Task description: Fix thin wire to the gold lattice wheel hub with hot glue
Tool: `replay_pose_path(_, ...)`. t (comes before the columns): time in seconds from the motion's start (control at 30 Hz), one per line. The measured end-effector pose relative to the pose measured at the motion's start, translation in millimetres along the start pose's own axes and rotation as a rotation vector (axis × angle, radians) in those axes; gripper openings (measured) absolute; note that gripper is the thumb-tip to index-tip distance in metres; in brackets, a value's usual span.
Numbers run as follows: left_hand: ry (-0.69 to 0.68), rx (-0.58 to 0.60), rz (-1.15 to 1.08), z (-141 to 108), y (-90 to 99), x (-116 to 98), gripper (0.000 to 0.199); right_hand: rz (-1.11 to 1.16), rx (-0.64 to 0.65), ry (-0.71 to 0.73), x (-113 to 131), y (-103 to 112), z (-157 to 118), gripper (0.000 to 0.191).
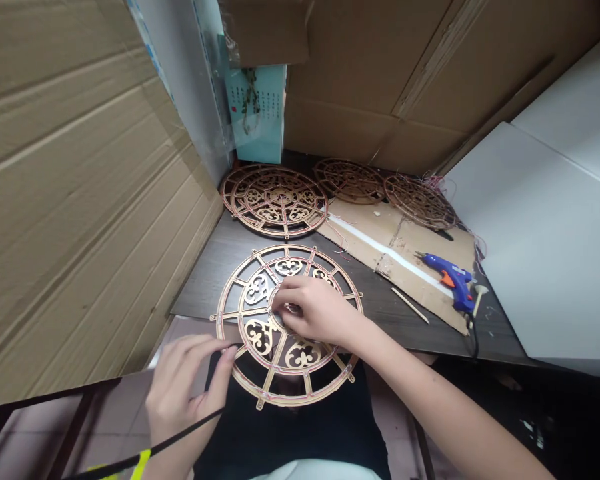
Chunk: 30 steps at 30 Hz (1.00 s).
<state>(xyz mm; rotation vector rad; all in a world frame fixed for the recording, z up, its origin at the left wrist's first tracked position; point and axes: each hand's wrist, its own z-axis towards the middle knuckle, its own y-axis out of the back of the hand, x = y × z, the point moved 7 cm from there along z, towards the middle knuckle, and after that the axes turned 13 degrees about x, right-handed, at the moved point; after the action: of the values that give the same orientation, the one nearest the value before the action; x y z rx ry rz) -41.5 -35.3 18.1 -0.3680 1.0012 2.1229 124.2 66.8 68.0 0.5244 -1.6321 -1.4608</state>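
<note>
Toward the back edge of the counter [205, 273], similar wheels [281, 195] are spread; near its right end, a glue gun [455, 277] is rested on cardboard [415, 247]. The round wooden wheel [280, 350] is laid nearly flat, overhanging the front edge, spokes pointed outward all about. Its hub is blocked by the right hand [315, 310], fingers curled; its rim is met by the left hand [185, 380], fingers narrowly pinched. What either grips cannot be told.

The wheel [276, 357] at six o'clock looks like matt pale wood; the table [203, 283], dark wood grain, faintly glossy. Gun [446, 267], three o'clock: smooth plastic. Wall [80, 200], nine o'clock: ridged matt cardboard.
</note>
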Motion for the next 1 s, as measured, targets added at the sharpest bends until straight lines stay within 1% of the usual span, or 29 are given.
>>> replay_pose_path(0.03,-0.106,0.096,0.024,7.0,-1.9,-2.9,0.024,-0.039,0.010,0.023,1.9,-0.8,-1.4,0.020)
replay_pose_path(0.07,-0.171,0.189,0.032,13.4,-5.0,-3.3,0.026,-0.086,0.019,0.040,3.9,-1.7,-2.8,0.020)
replay_pose_path(0.1,-0.207,0.263,0.036,19.2,-8.0,-2.6,0.027,-0.132,0.027,0.052,6.1,-2.4,-4.2,0.020)
replay_pose_path(0.17,-0.237,0.387,0.043,28.9,-15.5,-0.7,0.028,-0.211,0.045,0.061,10.0,-3.6,-6.4,0.020)
replay_pose_path(0.27,-0.256,0.487,0.067,38.7,-25.2,-0.9,0.030,-0.274,0.067,0.057,13.8,-4.0,-7.2,0.018)
replay_pose_path(0.33,-0.256,0.509,0.076,43.3,-29.2,-1.7,0.030,-0.276,0.079,0.053,13.9,-4.1,-6.4,0.017)
replay_pose_path(0.43,-0.255,0.507,0.069,47.5,-32.1,-2.5,0.030,-0.235,0.081,0.050,12.1,-4.6,-5.2,0.019)
replay_pose_path(0.53,-0.241,0.513,0.058,48.0,-34.0,-1.1,0.030,-0.183,0.058,0.040,10.2,-5.1,-5.6,0.021)
replay_pose_path(0.7,-0.247,0.557,0.086,46.9,-36.2,0.6,0.032,-0.153,0.019,0.041,10.9,-4.3,-8.2,0.023)
replay_pose_path(0.83,-0.244,0.583,0.046,50.8,-35.3,1.1,0.027,0.006,-0.016,0.018,6.3,0.5,-7.4,0.026)
replay_pose_path(0.9,-0.239,0.571,0.012,53.7,-34.0,1.3,0.024,0.078,-0.033,-0.002,3.3,2.5,-5.7,0.027)
replay_pose_path(1.0,-0.239,0.541,-0.013,56.8,-33.2,1.2,0.023,0.122,-0.048,-0.017,1.0,4.1,-3.1,0.027)
